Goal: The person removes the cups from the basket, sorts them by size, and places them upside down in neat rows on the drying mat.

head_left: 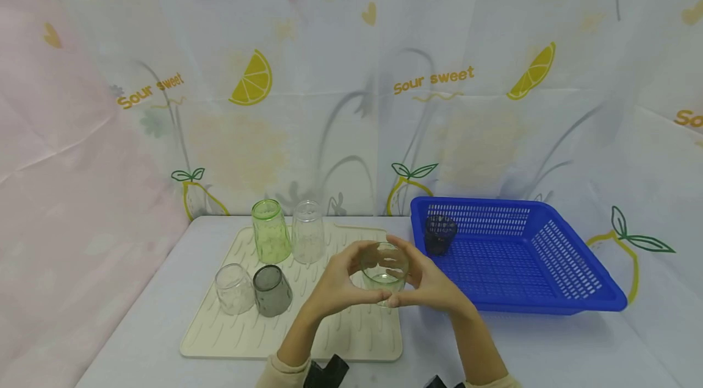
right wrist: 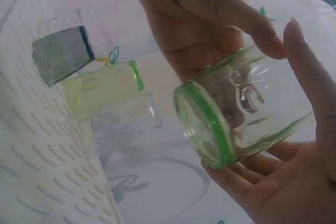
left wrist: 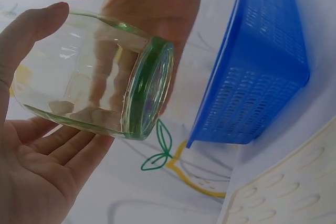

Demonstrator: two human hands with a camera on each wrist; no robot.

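A pale green-tinted glass tumbler (head_left: 384, 278) is held in the air between both hands, above the right part of a cream drying mat (head_left: 340, 342). My left hand (head_left: 343, 284) grips its left side, and my right hand (head_left: 436, 284) grips the other side, thumbs nearly meeting in front. In the left wrist view the tumbler's thick green base (left wrist: 144, 90) shows plainly. From the right wrist, fingers are visible through the clear wall (right wrist: 252, 108). On the mat stand a green tumbler (head_left: 271, 235), a tall clear glass (head_left: 308, 235), a short clear glass (head_left: 234, 290) and a grey glass (head_left: 273, 293).
A blue perforated plastic basket (head_left: 522, 302) sits right of the mat, with a dark glass (head_left: 440, 234) in its left back corner. Behind the white table (head_left: 143, 339) hangs a lemon-print cloth (head_left: 340, 40).
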